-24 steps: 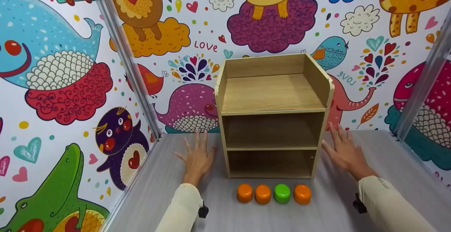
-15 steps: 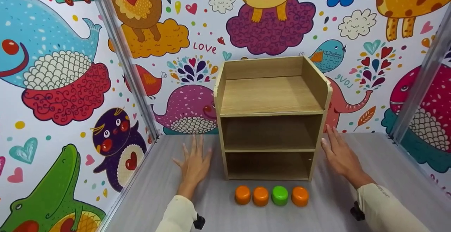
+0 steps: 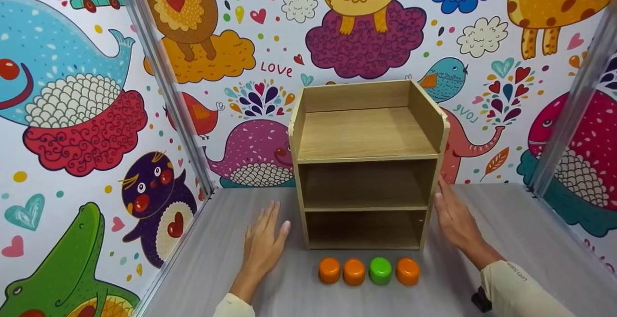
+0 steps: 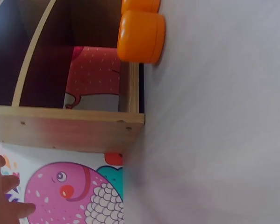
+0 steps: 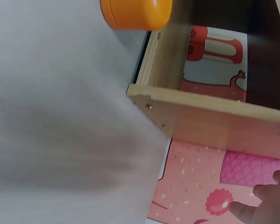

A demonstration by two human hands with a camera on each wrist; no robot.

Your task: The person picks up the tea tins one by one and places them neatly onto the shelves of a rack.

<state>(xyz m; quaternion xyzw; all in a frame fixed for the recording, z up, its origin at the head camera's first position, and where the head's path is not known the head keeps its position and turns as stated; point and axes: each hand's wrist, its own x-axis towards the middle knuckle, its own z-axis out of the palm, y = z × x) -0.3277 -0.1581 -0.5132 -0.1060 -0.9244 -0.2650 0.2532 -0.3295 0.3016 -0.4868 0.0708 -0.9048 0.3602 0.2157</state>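
Note:
A small light-wood shelf (image 3: 366, 136) with an open top and two lower compartments stands upright on the grey table. My left hand (image 3: 262, 247) hovers left of it, fingers straight and held close together, thumb apart, holding nothing. On the other side my right hand (image 3: 458, 220) has its straight fingers right at the shelf's right side panel. In front of the shelf sits a row of small rounded cylinders: three orange ones (image 3: 354, 272) and a green one (image 3: 381, 271). Fingertips of the left hand (image 4: 11, 200) and right hand (image 5: 266, 200) show beside the shelf's side panels in the wrist views.
Walls printed with cartoon animals (image 3: 366, 42) enclose the table (image 3: 193, 259) at the back and sides. Metal corner posts (image 3: 164, 81) run up at left and right. In the wrist views the shelf's lower compartment looks through to the printed wall.
My left hand has drawn back toward me and its spread fingers have come together. The right hand has moved in closer to the shelf's side. The head view has tilted slightly.

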